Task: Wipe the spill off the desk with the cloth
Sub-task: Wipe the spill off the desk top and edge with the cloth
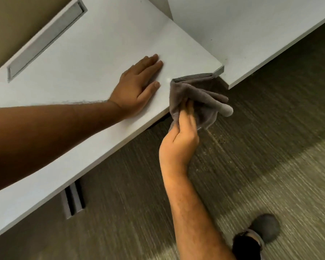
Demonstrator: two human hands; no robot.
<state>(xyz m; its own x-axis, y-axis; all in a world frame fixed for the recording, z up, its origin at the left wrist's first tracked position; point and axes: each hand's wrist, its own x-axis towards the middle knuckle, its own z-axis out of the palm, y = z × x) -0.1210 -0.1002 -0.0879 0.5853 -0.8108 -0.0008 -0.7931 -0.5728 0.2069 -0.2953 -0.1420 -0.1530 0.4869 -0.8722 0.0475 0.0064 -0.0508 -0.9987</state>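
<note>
While we looked down through the head camera, our left hand (139, 87) lay flat on the white bench (86, 59), fingers spread wide and holding nothing, palm pressed near the front edge. Our right hand (182, 134) was closed on the grey cloth (193, 94), pinching a bunched fold between thumb and fingers. The cloth hung mostly past the front edge of the bench, close to its right corner, with only its upper hem touching or just above the surface; we could not tell which. Just beside that hem we saw a small pale glint (168, 79) on the bench, which we judged could be what was left of the spill, though it was too faint to be sure.

To wipe well from there, we judged that the cloth needed to be brought fully onto the surface and flattened under the palm, not dragged by a pinched corner, since a dangling bunch would skim over liquid. We reckoned strokes should run inward from the edge, so nothing was pushed off onto the carpeted floor (251, 147) below. The left hand looked well placed to steady us, yet it sat near the glint and would have to shift if the wipe passed that way. A long grey slot (45, 40) at the back of the bench lay well apart from the work.
</note>
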